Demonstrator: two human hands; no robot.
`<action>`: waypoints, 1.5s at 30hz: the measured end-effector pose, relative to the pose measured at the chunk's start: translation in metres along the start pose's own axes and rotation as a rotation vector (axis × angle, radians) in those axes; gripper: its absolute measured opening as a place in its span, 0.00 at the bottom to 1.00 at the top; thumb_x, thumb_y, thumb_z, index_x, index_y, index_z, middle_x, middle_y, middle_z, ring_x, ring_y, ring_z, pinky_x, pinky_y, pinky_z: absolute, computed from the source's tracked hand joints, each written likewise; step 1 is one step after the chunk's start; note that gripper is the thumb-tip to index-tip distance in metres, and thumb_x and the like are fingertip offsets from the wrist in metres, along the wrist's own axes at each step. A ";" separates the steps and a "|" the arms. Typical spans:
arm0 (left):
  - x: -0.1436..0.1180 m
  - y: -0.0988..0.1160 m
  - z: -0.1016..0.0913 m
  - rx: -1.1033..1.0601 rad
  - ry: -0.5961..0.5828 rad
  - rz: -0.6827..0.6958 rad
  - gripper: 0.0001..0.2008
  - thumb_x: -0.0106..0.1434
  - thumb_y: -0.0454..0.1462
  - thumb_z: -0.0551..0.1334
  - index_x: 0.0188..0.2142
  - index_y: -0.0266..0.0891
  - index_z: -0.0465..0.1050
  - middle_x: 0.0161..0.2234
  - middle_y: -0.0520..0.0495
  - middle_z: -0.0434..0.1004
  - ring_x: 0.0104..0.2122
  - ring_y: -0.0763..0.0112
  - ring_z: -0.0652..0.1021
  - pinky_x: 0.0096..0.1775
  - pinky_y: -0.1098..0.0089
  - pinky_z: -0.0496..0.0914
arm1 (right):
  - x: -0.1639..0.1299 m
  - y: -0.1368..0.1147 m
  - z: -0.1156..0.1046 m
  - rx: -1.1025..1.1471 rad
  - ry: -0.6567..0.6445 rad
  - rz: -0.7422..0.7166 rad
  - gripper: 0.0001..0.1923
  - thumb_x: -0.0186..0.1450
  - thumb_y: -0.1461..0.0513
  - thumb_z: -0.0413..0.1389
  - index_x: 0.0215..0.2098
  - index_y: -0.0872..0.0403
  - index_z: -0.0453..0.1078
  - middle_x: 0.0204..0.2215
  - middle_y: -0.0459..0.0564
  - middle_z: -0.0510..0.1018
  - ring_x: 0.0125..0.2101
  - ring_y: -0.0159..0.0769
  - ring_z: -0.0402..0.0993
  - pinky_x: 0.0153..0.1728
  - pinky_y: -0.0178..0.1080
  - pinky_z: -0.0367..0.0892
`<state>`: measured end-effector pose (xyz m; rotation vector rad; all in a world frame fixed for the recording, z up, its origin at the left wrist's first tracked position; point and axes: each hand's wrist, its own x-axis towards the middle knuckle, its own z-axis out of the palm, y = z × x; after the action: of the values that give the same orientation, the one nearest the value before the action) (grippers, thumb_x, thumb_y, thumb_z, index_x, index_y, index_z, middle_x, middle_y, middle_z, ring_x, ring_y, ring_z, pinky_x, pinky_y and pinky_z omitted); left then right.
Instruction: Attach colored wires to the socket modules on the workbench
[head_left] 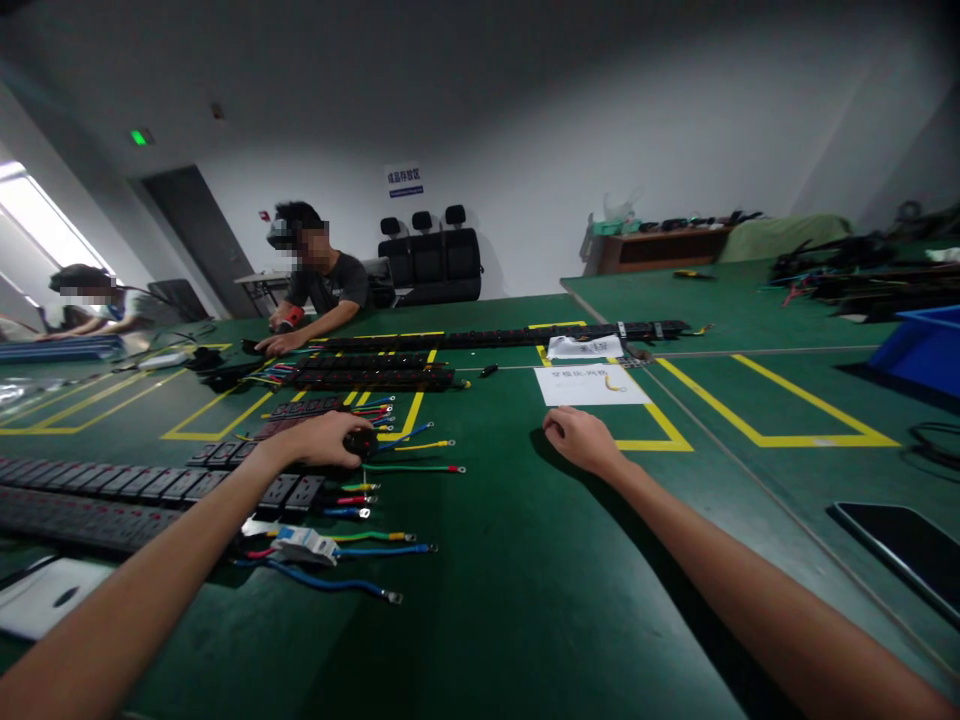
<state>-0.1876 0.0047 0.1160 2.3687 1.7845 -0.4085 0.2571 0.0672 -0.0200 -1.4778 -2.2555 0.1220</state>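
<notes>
Left hand [319, 440] is stretched out over the socket strips, fingers curled down onto a small black part [360, 443] at the end of a black socket module [296, 492]; looks clamped on it, though the part is mostly hidden under the fingers. Loose wires [409, 445] in blue, yellow, green and red fan out just right of that hand, ring lugs on the ends. White breaker [306, 545] lies nearer, beside more wires. Right hand [581, 438] rests palm-down on the green table [525, 580], fingers loosely curled together, holding nothing, just short of a white paper sheet [589, 385]. A co-worker [319, 280] sits across the table, hands on another strip
</notes>
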 end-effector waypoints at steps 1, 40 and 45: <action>0.003 0.006 0.000 0.001 0.018 0.011 0.34 0.55 0.43 0.65 0.62 0.41 0.73 0.60 0.42 0.77 0.58 0.55 0.78 0.60 0.62 0.70 | 0.000 -0.001 -0.001 0.001 -0.004 0.003 0.12 0.70 0.63 0.50 0.38 0.51 0.76 0.39 0.51 0.81 0.35 0.37 0.75 0.32 0.37 0.57; 0.015 0.053 0.012 -0.207 0.219 0.178 0.20 0.48 0.36 0.64 0.42 0.42 0.65 0.41 0.47 0.76 0.39 0.61 0.76 0.38 0.67 0.68 | 0.002 0.003 0.002 -0.018 -0.024 -0.003 0.10 0.70 0.63 0.51 0.39 0.51 0.75 0.41 0.50 0.82 0.35 0.37 0.74 0.31 0.36 0.54; 0.032 0.082 0.020 -0.171 0.188 0.233 0.21 0.51 0.37 0.64 0.46 0.43 0.67 0.41 0.47 0.78 0.40 0.60 0.77 0.39 0.65 0.68 | 0.001 0.004 0.003 -0.016 -0.021 0.000 0.09 0.70 0.63 0.51 0.38 0.51 0.74 0.41 0.50 0.82 0.36 0.37 0.74 0.31 0.36 0.54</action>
<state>-0.1031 0.0051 0.0840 2.5204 1.5155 -0.0026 0.2592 0.0699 -0.0235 -1.4912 -2.2781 0.1200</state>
